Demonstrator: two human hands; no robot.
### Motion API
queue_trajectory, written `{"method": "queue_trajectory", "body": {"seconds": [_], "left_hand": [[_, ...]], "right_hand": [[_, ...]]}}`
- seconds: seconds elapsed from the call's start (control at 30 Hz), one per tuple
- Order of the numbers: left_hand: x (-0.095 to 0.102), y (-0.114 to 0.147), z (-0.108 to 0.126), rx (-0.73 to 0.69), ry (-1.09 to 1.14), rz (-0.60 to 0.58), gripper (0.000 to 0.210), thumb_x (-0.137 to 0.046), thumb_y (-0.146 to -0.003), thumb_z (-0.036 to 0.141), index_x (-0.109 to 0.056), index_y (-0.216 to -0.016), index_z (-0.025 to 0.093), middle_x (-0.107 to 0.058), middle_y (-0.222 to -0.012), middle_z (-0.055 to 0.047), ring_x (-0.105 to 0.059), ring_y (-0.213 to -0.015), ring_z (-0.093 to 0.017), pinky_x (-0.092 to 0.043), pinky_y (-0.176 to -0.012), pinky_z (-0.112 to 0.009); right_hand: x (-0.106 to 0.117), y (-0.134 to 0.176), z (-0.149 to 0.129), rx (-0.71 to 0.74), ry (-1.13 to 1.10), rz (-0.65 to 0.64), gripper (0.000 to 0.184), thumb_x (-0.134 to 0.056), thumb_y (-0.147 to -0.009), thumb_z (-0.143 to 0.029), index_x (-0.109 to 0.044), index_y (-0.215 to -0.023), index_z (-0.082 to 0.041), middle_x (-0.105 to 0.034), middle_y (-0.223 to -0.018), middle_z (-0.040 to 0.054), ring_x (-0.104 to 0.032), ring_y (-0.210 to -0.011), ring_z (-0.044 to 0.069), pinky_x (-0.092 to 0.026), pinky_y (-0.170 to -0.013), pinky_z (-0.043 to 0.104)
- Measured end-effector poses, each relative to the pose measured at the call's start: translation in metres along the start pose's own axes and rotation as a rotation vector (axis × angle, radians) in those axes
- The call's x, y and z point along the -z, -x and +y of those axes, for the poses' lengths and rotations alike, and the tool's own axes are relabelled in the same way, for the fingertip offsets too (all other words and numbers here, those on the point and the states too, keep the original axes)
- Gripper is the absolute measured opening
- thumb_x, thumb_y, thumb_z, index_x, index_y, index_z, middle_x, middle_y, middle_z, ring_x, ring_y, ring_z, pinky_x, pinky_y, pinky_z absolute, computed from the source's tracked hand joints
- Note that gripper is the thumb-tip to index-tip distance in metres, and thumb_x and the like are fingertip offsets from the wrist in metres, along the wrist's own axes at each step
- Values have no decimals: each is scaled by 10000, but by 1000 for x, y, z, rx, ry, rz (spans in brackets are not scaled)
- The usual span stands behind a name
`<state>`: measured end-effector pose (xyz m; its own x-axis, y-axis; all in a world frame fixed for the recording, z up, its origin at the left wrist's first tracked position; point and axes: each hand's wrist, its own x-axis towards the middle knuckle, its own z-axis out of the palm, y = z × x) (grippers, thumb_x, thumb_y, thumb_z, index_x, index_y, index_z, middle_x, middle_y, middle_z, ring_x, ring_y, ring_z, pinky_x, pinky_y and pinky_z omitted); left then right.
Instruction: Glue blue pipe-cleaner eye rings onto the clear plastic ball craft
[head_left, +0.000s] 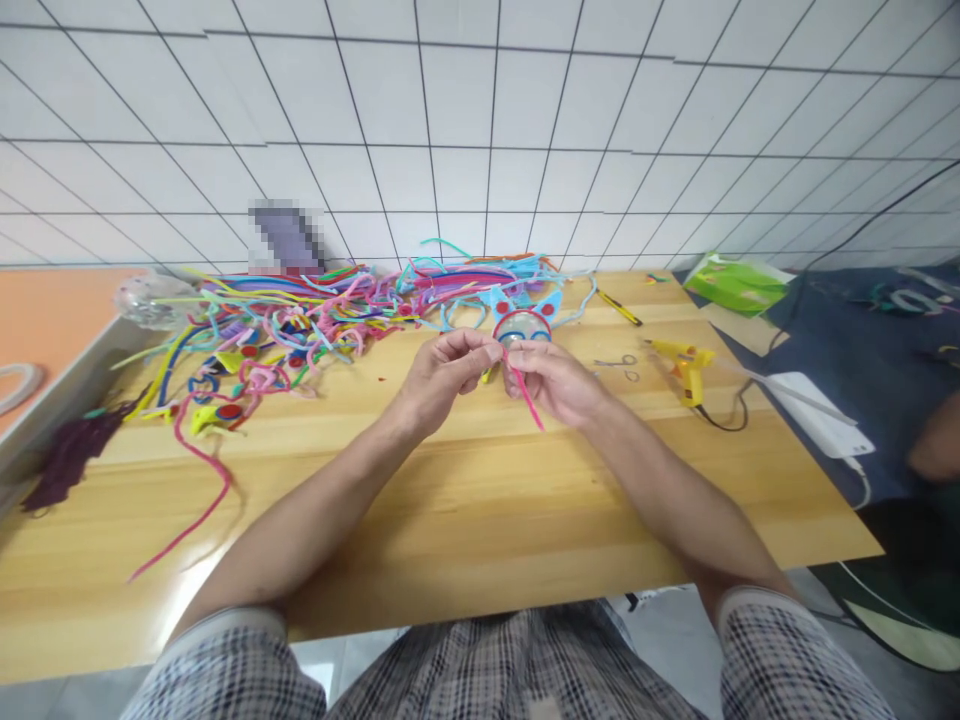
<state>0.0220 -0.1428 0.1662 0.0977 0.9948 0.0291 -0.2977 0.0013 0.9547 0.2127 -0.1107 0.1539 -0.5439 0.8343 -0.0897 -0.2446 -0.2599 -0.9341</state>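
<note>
Over the middle of the table, my left hand (450, 378) and my right hand (559, 382) meet with fingertips pinched together. Both are closed on a pink pipe cleaner (531, 402), whose free end hangs below my right fingers. Just beyond my fingertips is a pipe-cleaner piece (551, 303) with light blue pointed ears, red dots and a red curved band. My fingers cover its lower part. A large heap of coloured pipe cleaners (337, 310) spreads along the back left, with one pink strand (221, 480) trailing toward the front.
To the right stand a yellow glue gun (686, 370) with a cord, scissors (630, 368) and a yellow utility knife (619, 307). A white power strip (821, 412) and green packet (739, 285) lie farther right. Dark purple material (75, 455) is at the left edge.
</note>
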Motion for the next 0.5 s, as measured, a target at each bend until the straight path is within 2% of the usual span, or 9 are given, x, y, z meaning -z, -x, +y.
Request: {"method": "queue_trajectory", "body": {"seconds": [0.17,0.3,0.4,0.5], "left_hand": [[-15,11,-14,91,257,54,526,-1142,-607,481,-738,-780,192,-489,-541,97,-360,-482,-53,-287,-495,-206],[-19,14,-23,137,351,75,558,-1140,-626,522,-761,-835,170,-604,-627,66,-436,-489,-45,-329,-483,-191],[-14,10,-22,132,337,60,661,-1166,-577,613,-808,-902,162,-713,-775,38,-502,-508,-33,-367,-482,-184],[-5,4,-19,82,196,18,635,-1162,-607,636,-811,-859,170,-649,-652,50,-479,-495,-42,-353,-486,-181]], "right_hand": [[-4,-2,11,-23,-65,12,451,-1093,-686,-442,-732,-819,-208,-661,-702,-54,-581,-621,96,-508,-599,213],[-3,-5,18,-26,-119,5,411,-1064,-716,-412,-730,-829,-200,-654,-709,-51,-570,-623,88,-524,-612,206],[1,-6,18,-20,-172,-37,364,-1015,-749,-406,-744,-873,-197,-631,-717,-54,-520,-613,89,-515,-593,218],[2,-6,17,-26,-168,-56,319,-972,-772,-395,-728,-857,-208,-590,-683,-64,-496,-603,97,-513,-594,235]]}}
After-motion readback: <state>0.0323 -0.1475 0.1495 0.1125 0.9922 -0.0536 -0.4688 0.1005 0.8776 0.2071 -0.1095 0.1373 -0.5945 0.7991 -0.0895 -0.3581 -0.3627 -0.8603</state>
